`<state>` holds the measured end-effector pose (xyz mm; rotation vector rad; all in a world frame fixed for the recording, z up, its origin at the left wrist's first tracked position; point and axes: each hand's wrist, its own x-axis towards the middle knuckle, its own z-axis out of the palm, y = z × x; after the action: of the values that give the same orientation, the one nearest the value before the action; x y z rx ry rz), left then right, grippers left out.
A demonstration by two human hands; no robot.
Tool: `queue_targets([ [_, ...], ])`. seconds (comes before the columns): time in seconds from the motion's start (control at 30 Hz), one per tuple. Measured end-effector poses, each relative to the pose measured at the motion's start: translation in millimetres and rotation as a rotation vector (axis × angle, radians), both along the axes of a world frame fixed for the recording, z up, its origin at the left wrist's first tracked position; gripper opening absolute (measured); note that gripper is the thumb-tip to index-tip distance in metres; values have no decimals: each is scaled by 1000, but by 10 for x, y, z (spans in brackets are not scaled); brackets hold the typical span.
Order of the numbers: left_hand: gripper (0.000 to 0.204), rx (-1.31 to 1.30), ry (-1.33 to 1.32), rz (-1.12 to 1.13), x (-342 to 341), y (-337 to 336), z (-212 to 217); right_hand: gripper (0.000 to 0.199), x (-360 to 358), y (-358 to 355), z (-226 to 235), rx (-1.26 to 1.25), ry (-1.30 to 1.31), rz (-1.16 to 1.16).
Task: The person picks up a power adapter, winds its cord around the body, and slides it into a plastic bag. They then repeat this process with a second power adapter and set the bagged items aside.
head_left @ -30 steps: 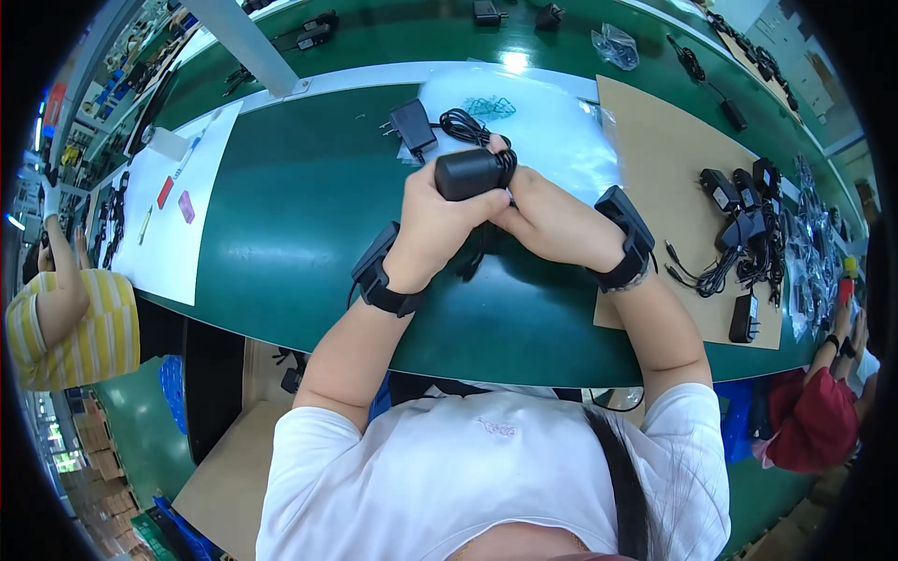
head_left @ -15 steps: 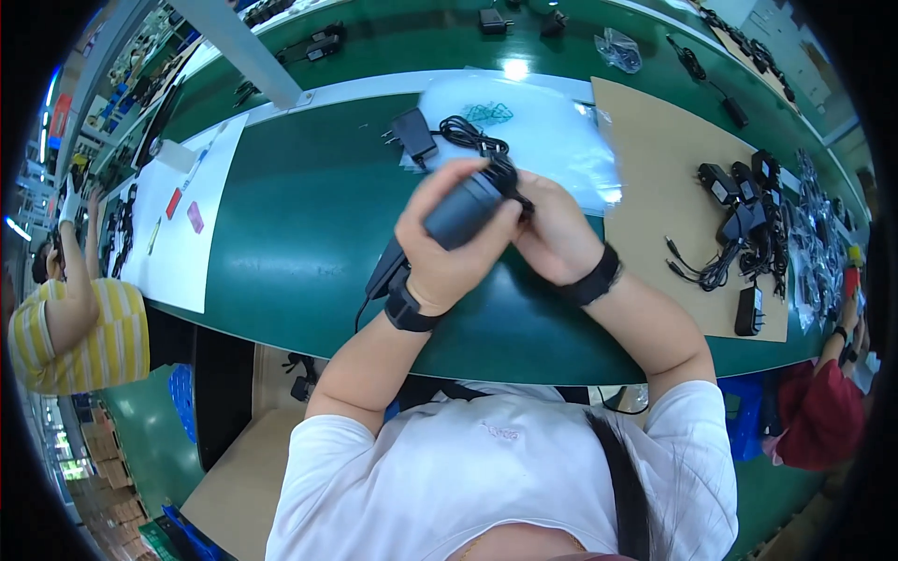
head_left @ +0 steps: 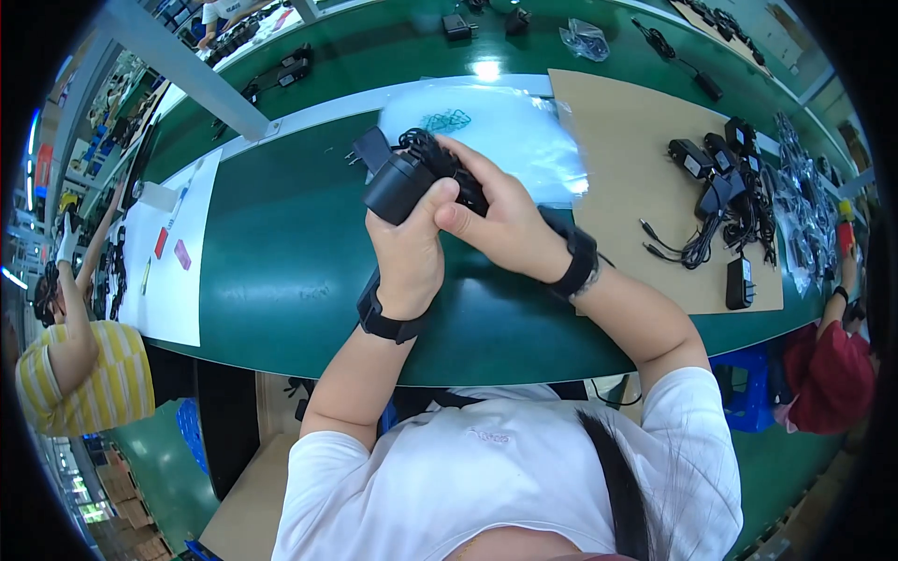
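Black power adapter (head_left: 400,185) — gripped in left hand (head_left: 407,248), right hand (head_left: 500,220) pinching its bundled cord (head_left: 432,150) — best kept taut, coils tight.

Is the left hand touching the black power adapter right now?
Touching. The head view shows the left hand with its thumb pressed on the black power adapter, gripping it from below, above the green table.

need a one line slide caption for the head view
Both hands, left and right, grip a black power adapter with its coiled cable above a green table.
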<state>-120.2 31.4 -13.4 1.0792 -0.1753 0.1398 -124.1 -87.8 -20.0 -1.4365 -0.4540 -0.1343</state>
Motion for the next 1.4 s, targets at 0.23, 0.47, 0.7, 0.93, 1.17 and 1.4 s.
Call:
queue_targets([
  [0.23,61,-225,-110,-642,226,-278,161,61,112,-427,381,-74,-238,-272],
  [0.47,49,1401,-635,141,896,-846,-407,36,41,-1847,785,-725,-899,-1089],
  [0.7,25,1816,-433,-54,1094,-1084,-527,38,-108,-1586,1073,80,-432,-856],
  [0.93,18,1493,-325,-48,1205,-878,-335,36,-70,-1626,1059,233,-465,-766],
  [1.17,34,857,175,-145,960,-476,-245,26,414,-1366,438,535,252,-18],
  [1.4,39,1010,-59,-7,512,-506,-245,28,425,-927,-46,286,381,-282],
])
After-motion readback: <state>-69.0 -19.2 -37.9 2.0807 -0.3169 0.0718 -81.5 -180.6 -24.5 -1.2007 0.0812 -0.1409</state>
